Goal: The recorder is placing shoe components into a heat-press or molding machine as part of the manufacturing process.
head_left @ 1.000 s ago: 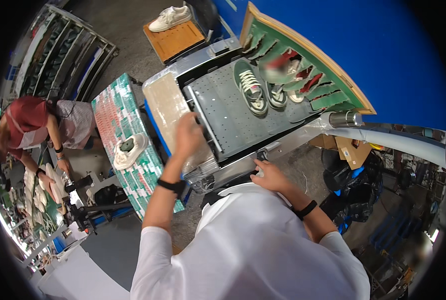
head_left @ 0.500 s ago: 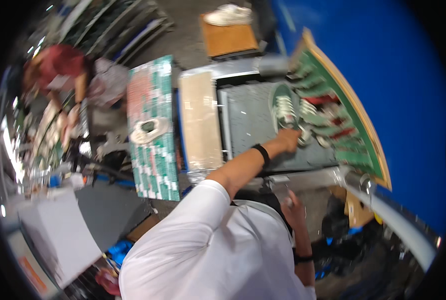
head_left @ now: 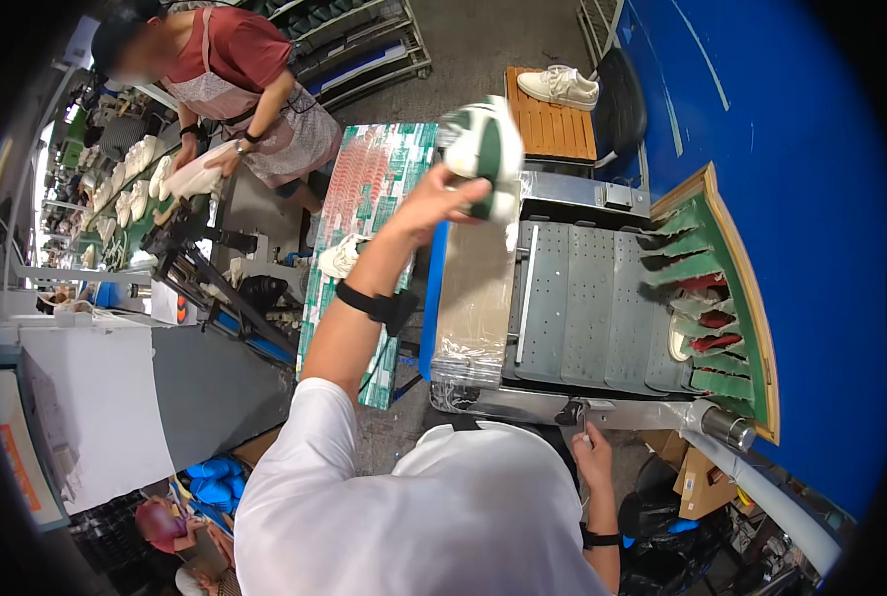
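A green-and-white sneaker [head_left: 483, 164], blurred by motion, is held up in my left hand [head_left: 438, 206]. My fingers and thumb are wrapped round its near end. It hangs over the far end of a tan, film-wrapped panel [head_left: 471, 308] that lies beside the grey conveyor [head_left: 582, 308]. My right hand [head_left: 592, 459] is low at the conveyor's near metal rail, next to a small black fitting [head_left: 570, 412]. Its fingers are curled; what they hold, if anything, I cannot make out. Another shoe [head_left: 678, 340] pokes out partly from under green strips [head_left: 697, 243].
A wood-edged curtain frame [head_left: 746, 298] bounds the conveyor on the right. At left, a green-and-white taped table [head_left: 364, 189] bears a white shoe [head_left: 338, 256]. Another white sneaker [head_left: 560, 86] rests on a wooden stool [head_left: 553, 129]. A co-worker [head_left: 240, 89] handles pale material at far left.
My left hand has left the conveyor and risen to the left with a sneaker in it. The view has swung left. My right hand stays low by the rail.
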Motion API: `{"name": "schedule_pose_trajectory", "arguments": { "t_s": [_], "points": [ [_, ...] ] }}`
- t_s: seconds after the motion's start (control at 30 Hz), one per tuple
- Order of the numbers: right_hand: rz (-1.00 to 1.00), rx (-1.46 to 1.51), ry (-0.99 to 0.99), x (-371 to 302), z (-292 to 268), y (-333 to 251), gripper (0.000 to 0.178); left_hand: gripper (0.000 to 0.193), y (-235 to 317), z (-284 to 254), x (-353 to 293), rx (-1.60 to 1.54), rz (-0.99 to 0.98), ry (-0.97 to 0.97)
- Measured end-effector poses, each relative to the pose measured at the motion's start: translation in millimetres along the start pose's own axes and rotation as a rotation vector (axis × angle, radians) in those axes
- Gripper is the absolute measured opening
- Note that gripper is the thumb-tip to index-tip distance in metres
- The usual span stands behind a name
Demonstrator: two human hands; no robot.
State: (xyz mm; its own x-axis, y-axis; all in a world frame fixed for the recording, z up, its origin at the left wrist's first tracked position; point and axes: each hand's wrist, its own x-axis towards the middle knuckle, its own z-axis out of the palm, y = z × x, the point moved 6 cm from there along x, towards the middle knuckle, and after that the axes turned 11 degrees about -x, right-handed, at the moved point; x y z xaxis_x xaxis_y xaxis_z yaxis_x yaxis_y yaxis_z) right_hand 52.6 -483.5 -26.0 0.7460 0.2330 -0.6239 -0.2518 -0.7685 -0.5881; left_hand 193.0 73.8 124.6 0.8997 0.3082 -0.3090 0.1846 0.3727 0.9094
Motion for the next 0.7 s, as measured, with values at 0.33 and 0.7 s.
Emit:
{"name": "schedule_pose_trajectory", "arguments": {
  "t_s": [0.33, 0.7],
  "points": [
    [-0.02, -0.157, 0.032, -8, 30, -22, 0.061, 0.096, -77, -199, 39, 0.423, -0.389, 0.317],
    [-0.069, -0.153, -0.086, 2, 23, -19, 0.064, 0.041, -270, 129, 26, 0.226, -0.326, -0.536]
  ]
}}
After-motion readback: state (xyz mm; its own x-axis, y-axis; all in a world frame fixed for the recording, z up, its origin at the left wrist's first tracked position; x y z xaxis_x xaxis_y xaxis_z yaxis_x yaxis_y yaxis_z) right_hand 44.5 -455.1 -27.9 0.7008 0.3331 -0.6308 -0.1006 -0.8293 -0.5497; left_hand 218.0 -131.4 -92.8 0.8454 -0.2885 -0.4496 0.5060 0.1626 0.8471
